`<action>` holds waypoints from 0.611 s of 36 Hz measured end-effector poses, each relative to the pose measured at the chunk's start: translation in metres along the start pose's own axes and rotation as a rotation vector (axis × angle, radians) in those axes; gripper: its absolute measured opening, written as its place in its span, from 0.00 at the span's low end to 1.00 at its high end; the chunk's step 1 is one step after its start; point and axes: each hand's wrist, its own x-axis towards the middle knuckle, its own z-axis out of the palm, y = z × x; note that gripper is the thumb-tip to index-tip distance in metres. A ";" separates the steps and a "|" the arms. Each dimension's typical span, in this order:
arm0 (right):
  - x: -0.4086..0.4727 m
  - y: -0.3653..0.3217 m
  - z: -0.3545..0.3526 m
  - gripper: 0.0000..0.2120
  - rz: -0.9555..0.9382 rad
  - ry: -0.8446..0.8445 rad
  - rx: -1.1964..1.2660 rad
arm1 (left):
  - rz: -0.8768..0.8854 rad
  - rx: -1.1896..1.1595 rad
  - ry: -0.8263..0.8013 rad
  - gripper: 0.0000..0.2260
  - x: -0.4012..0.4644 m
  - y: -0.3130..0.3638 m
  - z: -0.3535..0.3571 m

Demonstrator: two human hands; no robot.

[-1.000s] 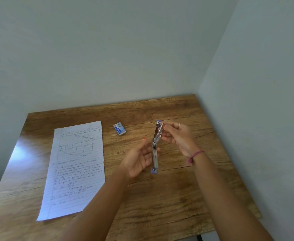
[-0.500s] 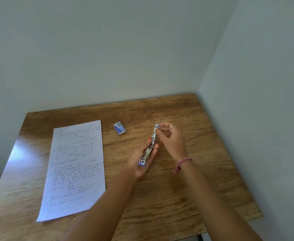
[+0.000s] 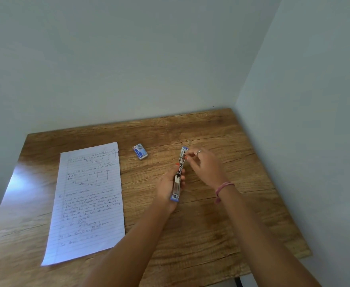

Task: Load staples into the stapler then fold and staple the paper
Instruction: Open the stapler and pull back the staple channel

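Stapler [image 3: 179, 175], opened flat, now lowered nearer the table [image 3: 221, 224]. Left hand [image 3: 168, 188] grips its near half; right hand [image 3: 203, 164] pinches the far end. Loading apparently underway; paper [image 3: 87, 201] lies unfolded left.

Wood-grain desk [image 3: 221, 228] set into corner between two plain pale walls [image 3: 128, 59]. Glare patch on left part. Dark leg [image 3: 238, 282] showing under near right edge. Strip of floor at far left.
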 end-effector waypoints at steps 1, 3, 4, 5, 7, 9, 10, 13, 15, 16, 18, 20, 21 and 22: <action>0.000 0.000 0.000 0.12 0.008 -0.011 0.013 | 0.001 0.007 0.005 0.08 0.000 0.000 0.000; 0.001 0.000 0.000 0.11 0.032 -0.012 0.042 | 0.001 0.015 0.011 0.08 0.001 0.000 0.000; 0.002 0.001 -0.001 0.11 0.042 -0.010 0.052 | 0.000 0.020 0.012 0.08 0.001 0.000 -0.001; 0.003 0.001 -0.001 0.11 0.045 -0.009 0.056 | 0.000 0.027 0.010 0.08 0.001 0.000 -0.001; 0.005 0.002 -0.003 0.11 0.042 -0.014 0.053 | 0.004 0.042 0.008 0.08 0.002 0.000 -0.001; 0.006 0.002 -0.003 0.10 0.030 -0.022 0.037 | 0.006 0.049 0.010 0.08 0.002 0.000 -0.002; 0.007 0.002 -0.003 0.09 0.019 -0.026 0.023 | 0.006 0.054 0.012 0.08 0.002 0.000 -0.002; 0.009 0.003 -0.004 0.08 -0.006 -0.023 -0.035 | 0.004 0.073 0.019 0.11 0.002 0.001 -0.001; 0.010 0.003 -0.005 0.07 -0.020 -0.031 -0.070 | 0.004 0.074 0.018 0.12 0.001 0.001 -0.001; 0.011 0.002 -0.005 0.06 -0.022 -0.040 -0.076 | 0.006 0.073 0.014 0.13 0.001 0.001 -0.001; 0.012 0.001 -0.006 0.05 -0.013 -0.056 -0.078 | 0.010 0.075 0.005 0.13 0.001 0.001 -0.002; 0.012 0.000 -0.007 0.05 0.006 -0.066 -0.076 | 0.011 0.081 -0.005 0.11 0.001 0.001 -0.002; 0.011 -0.001 -0.007 0.05 0.012 -0.070 -0.072 | 0.011 0.084 -0.011 0.10 0.000 0.001 -0.002; 0.010 -0.002 -0.007 0.05 0.016 -0.074 -0.065 | 0.012 0.085 -0.013 0.09 0.000 0.001 -0.002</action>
